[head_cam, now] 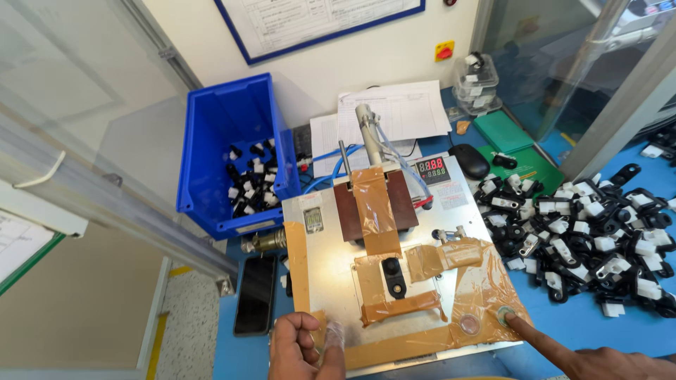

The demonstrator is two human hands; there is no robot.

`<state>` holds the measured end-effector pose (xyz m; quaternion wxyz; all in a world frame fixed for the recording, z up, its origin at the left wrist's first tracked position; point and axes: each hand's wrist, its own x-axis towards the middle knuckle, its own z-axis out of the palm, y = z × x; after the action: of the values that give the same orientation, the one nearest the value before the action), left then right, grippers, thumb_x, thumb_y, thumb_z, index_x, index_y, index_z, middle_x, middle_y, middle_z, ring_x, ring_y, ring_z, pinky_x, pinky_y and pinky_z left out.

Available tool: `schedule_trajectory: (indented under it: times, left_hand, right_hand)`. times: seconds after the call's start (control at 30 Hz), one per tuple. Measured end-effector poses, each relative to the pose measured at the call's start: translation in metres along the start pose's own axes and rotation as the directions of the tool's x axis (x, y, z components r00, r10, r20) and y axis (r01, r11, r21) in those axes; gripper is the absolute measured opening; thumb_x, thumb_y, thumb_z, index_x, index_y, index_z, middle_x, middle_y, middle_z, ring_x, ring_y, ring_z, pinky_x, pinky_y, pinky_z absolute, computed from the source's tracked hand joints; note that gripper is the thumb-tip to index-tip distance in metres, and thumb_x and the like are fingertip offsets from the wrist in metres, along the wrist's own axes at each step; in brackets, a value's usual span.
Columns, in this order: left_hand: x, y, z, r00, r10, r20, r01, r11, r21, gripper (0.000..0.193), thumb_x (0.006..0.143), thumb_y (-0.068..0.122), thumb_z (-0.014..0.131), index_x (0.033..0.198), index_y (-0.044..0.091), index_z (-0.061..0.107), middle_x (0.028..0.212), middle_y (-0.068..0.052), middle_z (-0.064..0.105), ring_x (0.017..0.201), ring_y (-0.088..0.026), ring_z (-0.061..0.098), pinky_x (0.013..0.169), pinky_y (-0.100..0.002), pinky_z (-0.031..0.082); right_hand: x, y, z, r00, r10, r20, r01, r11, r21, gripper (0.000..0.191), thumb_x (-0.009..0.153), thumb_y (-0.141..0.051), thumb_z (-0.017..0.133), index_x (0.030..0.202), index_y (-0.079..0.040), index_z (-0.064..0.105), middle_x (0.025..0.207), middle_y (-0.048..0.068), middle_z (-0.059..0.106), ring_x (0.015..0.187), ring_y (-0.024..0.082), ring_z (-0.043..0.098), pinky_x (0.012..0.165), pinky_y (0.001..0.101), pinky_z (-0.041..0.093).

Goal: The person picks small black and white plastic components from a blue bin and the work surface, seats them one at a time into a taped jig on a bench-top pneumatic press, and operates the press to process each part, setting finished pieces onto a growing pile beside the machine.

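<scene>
Far left, at 9 o'clock: glass partition and pale floor beyond the desk edge.

Blue bin at 10 o'clock of the fixture plate, standing on the blue desk, partly filled with black-and-white plastic clips. Dark phone lying flat just beside the plate's left edge, at 8 o'clock.

Left hand at 6 o'clock of the plate, fingers curled in loosely toward the palm, knuckles up; resting at the plate's near edge on the brown tape strip. Something thin and clear at the fingertips, too blurred to tell whether pinched or merely touched.

Fixture plate: flat metal, heavily covered with brown tape. Black part seated in the taped nest at the plate's centre. Above it, at 12 o'clock, a dark brown block with a pneumatic cylinder tilted up and blue hoses running off. Small digital readout with red and green digits at 1 o'clock. Paper sheets behind the cylinder.

Right hand entering from 4 o'clock, index finger extended, other fingers folded away; fingertip pressed on the round button at the plate's 5 o'clock corner, under clear film. Second round button just beside it, untouched. Holding nothing.

Pile of loose clips at 3 o'clock, spread on the desk. Black mouse and green pad at 2 o'clock.
</scene>
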<state>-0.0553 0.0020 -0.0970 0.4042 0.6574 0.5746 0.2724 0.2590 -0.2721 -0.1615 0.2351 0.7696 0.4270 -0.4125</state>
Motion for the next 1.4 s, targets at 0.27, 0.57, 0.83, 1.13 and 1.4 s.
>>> schedule_trajectory:
  times: [0.27,0.57,0.83,1.13,1.4]
  left_hand:
    - [0.015,0.015,0.008,0.991,0.077,0.113,-0.070,0.996,-0.063,0.048,0.059,0.000,0.086,0.095,0.011,0.056,0.075,-0.001,0.043,0.051,-0.008,0.036,0.046,-0.025,0.039]
    - [0.014,0.022,-0.004,0.987,0.094,0.127,-0.089,0.995,-0.043,0.046,0.061,0.002,0.087,0.096,0.010,0.058,0.074,0.000,0.043,0.055,-0.009,0.037,0.051,-0.025,0.043]
    - [0.007,0.017,-0.023,0.990,0.027,0.136,-0.024,0.999,-0.022,0.043,0.064,0.000,0.082,0.097,0.011,0.058,0.077,-0.001,0.043,0.055,-0.009,0.039,0.052,-0.025,0.046]
    - [-0.004,0.025,-0.031,0.999,0.041,0.022,-0.040,0.999,-0.018,0.036,0.064,0.001,0.083,0.092,0.010,0.062,0.075,-0.001,0.044,0.056,-0.009,0.036,0.051,-0.025,0.043]
    - [-0.002,0.018,-0.040,1.000,-0.009,0.013,0.009,1.000,-0.005,0.035,0.067,0.004,0.085,0.092,0.010,0.061,0.073,-0.001,0.044,0.055,-0.009,0.036,0.050,-0.025,0.042]
  right_hand:
    - [0.022,0.016,0.040,0.908,-0.104,-0.405,0.049,0.988,-0.143,0.093,0.100,-0.077,0.054,0.166,-0.043,-0.001,0.096,0.004,0.068,0.075,0.010,0.064,0.059,0.0338,0.060]
    - [-0.010,-0.009,0.024,0.946,0.047,-0.321,-0.100,0.983,-0.153,0.101,0.096,-0.076,0.061,0.165,-0.041,-0.004,0.137,0.016,0.051,0.124,0.028,0.052,0.103,0.0504,0.043]
    - [-0.048,-0.045,-0.017,0.976,0.170,-0.138,-0.165,0.985,0.043,0.107,0.091,-0.072,0.063,0.165,-0.040,-0.006,0.127,0.008,0.061,0.122,0.020,0.062,0.114,0.0465,0.044]
    - [-0.051,-0.065,-0.011,0.984,0.032,-0.175,-0.019,0.997,0.074,0.091,0.099,-0.033,0.056,0.163,-0.043,-0.008,0.099,-0.001,0.074,0.089,0.012,0.074,0.088,0.0338,0.057]
    - [-0.024,-0.059,0.032,0.555,-0.347,-0.756,-0.145,0.854,-0.500,0.089,0.090,-0.034,0.052,0.165,-0.031,0.003,0.130,0.045,0.059,0.087,0.032,0.071,0.054,0.0369,0.058]
